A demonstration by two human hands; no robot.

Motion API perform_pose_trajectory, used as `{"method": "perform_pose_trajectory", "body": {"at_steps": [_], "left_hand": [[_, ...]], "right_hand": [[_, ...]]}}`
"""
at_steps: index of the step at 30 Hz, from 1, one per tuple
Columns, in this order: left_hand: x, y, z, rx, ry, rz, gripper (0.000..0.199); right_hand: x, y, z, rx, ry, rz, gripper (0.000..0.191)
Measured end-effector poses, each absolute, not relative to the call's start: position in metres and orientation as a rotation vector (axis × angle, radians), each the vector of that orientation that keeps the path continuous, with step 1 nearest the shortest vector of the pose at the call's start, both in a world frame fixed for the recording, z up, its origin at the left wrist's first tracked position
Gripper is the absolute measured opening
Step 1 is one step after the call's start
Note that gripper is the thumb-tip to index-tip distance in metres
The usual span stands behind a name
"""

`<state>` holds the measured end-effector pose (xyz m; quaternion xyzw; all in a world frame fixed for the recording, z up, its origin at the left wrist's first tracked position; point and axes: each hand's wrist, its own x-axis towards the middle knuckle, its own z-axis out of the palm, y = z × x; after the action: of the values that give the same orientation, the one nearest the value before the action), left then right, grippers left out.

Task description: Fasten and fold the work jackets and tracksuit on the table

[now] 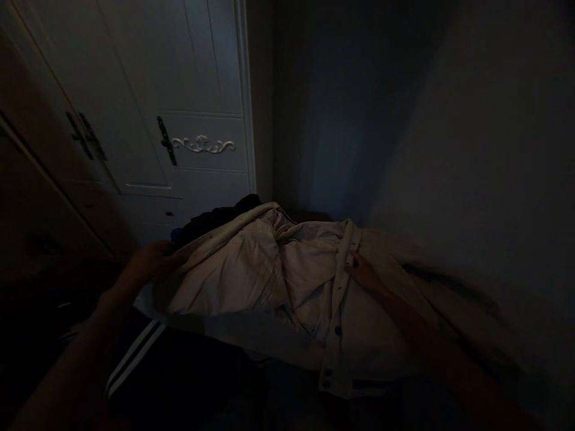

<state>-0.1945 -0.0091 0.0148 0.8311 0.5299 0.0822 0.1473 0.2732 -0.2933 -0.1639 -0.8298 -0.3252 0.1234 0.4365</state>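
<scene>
A light beige jacket (238,272) lies spread open before me, its pale lining facing up. Dark snap buttons run along its right front strip. My left hand (159,260) is closed on the jacket's left front edge, though shadow hides part of its fingers. On the other side, my right hand (365,272) pinches the buttoned front strip near its upper part. One sleeve of the jacket stretches off to the right, partly lost in the dark.
Dark cloth (220,215) is bunched behind the jacket, and a dark garment with white stripes (135,356) lies at the lower left. A white wardrobe (206,84) with dark handles stands at the back left. A plain wall (485,149) rises on the right. The room is dim.
</scene>
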Motion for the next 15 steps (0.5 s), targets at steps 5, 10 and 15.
{"method": "perform_pose_trajectory", "body": {"at_steps": [5,10,15], "left_hand": [[-0.184,-0.036,0.057,2.459,1.494,0.153,0.036],[-0.112,-0.138,0.089,2.782,1.361,0.319,0.032],[-0.029,-0.268,0.026,2.801,0.355,-0.401,0.029]], "right_hand": [[0.283,-0.302,-0.174,-1.808,-0.558,0.368,0.064],[0.278,-0.303,-0.168,-1.634,-0.413,0.396,0.06],[0.277,-0.3,-0.164,-1.637,-0.358,0.322,0.05]]}}
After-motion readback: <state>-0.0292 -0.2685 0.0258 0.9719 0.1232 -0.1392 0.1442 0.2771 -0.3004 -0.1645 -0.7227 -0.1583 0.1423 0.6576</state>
